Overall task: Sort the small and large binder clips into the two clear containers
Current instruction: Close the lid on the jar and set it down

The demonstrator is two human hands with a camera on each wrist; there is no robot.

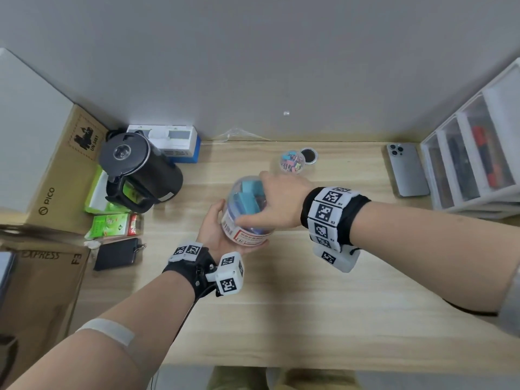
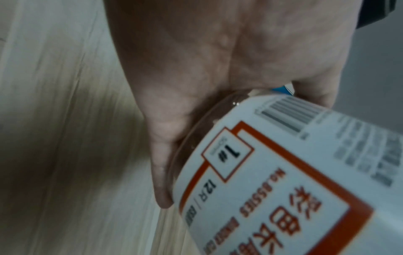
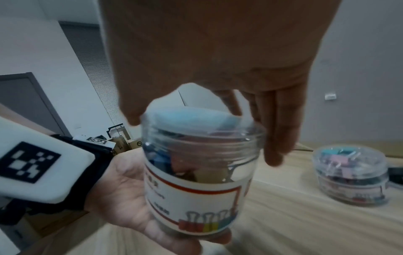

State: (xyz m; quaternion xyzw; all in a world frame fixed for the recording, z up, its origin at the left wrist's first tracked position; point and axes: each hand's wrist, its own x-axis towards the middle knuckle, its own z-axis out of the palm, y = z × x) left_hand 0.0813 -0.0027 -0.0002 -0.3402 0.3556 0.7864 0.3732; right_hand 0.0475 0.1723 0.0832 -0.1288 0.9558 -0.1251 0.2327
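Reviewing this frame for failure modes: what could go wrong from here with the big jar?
1. The large jar sits tilted in the left hand, held off the table; a slip could drop it.
2. A blue clip fills its mouth under the right hand; it might jam or spill out.
3. The small jar stands near; a sweep could knock it.

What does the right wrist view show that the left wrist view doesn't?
Only the right wrist view shows the right hand over the mouth of the large container, a light blue clip at its top, and the small container of coloured clips standing apart on the table. Only the left wrist view shows the barcode and the "1#" mark on the label. Both show the left hand holding the large container above the table.
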